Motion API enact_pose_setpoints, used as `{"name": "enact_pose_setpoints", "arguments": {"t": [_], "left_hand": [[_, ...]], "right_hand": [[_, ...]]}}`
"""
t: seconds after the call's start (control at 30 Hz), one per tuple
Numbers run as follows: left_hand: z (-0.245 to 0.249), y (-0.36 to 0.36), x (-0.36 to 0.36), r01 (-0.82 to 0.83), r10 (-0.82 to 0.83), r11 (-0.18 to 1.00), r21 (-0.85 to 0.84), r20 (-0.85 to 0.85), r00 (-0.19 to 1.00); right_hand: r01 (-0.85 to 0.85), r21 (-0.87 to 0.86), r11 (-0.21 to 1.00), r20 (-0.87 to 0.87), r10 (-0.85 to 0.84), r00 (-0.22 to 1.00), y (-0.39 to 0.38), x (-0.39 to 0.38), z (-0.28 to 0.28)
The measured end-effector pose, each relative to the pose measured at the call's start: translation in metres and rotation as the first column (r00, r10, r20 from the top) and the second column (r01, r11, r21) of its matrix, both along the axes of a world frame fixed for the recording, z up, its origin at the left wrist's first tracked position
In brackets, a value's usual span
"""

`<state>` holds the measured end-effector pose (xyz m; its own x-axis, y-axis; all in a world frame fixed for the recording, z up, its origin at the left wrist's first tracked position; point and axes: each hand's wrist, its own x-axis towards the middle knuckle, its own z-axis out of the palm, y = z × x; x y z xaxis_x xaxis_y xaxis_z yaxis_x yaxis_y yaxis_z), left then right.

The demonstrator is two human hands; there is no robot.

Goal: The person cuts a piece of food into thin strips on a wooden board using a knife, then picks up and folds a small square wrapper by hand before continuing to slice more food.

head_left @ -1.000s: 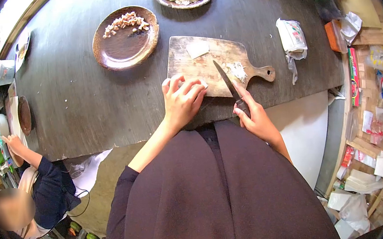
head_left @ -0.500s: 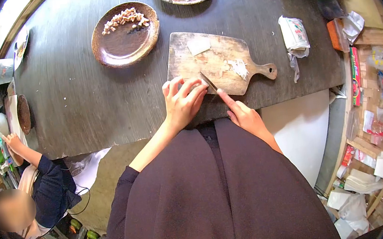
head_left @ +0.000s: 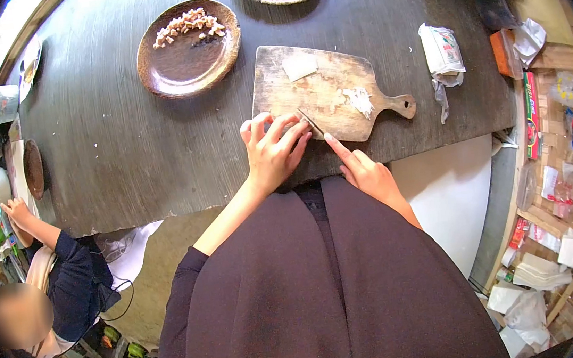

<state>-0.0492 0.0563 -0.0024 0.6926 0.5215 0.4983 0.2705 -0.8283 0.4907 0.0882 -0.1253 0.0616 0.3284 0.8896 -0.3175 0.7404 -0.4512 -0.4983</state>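
My right hand [head_left: 368,176] is closed round a small knife [head_left: 312,122], its index finger laid along the top of the blade. The blade rests at the near left part of a wooden cutting board [head_left: 326,91]. My left hand [head_left: 273,149] curls its fingers at the board's near left edge, right beside the blade. Something pale shows under those fingertips, mostly hidden. On the board lie a flat white piece [head_left: 300,66] toward the back and a small heap of white shreds [head_left: 359,101] near the handle.
A brown plate [head_left: 171,76] with small diced pieces stands at the back left. Behind the board is a plate [head_left: 282,0] of pale shreds. A white plastic packet [head_left: 442,54] lies to the right. Another person [head_left: 77,278] is at the left, one hand on things there.
Both hands stay almost in place at the board, with the knife shifted only slightly beside my left fingers. The other person's hand at the left has moved a little.
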Motion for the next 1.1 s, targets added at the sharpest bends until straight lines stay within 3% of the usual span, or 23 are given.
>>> {"name": "enact_pose_setpoints", "arguments": {"t": [0.3, 0.37, 0.57, 1.1], "left_hand": [[0.002, 0.000, 0.000, -0.007, 0.006, 1.000, -0.016, -0.037, 0.999], [0.001, 0.000, 0.000, -0.007, 0.006, 1.000, -0.018, -0.032, 0.999], [0.001, 0.000, 0.001, -0.016, 0.016, 1.000, -0.013, -0.019, 1.000], [-0.001, 0.000, 0.001, -0.032, 0.032, 0.999, -0.018, -0.038, 0.999]], "right_hand": [[-0.003, -0.106, 0.994, 0.091, 0.013, 0.996, 0.003, -0.006, 0.002], [-0.049, 0.114, 0.992, 0.206, 0.024, 0.978, 0.000, -0.006, -0.012], [-0.075, 0.151, 0.986, 0.276, 0.031, 0.961, 0.012, -0.005, -0.022], [-0.081, 0.156, 0.984, 0.264, 0.037, 0.964, 0.004, -0.007, -0.028]]}}
